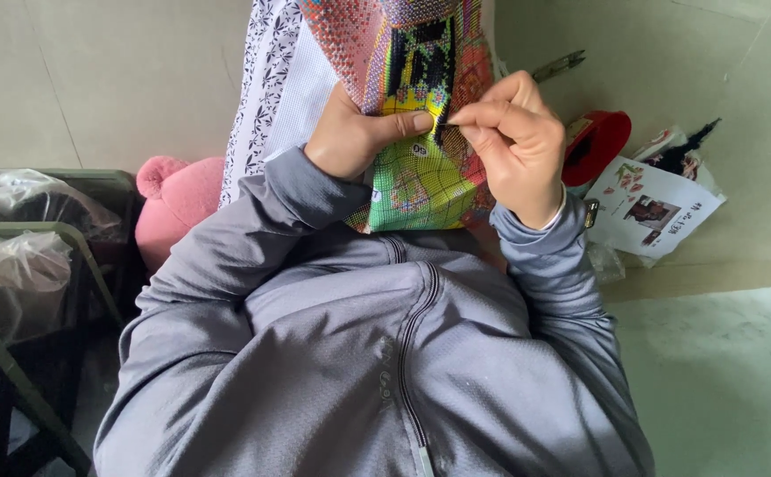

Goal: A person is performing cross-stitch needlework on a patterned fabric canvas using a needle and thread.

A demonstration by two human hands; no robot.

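Both hands grip the cross-stitch canvas (412, 132), left hand (350, 132) bracing, right hand (509, 132) pinching at a stitch; most squares look filled.

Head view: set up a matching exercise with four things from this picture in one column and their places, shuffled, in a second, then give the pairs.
Things:
1. colourful gridded cross-stitch canvas
2. pink plush toy
3. red round container
4. printed paper sheet

Places:
A. on the floor at the right, next to the red container
B. left of the grey sleeve
C. held between the left hand and the right hand
D. just right of the right wrist

Pairs: 1-C, 2-B, 3-D, 4-A
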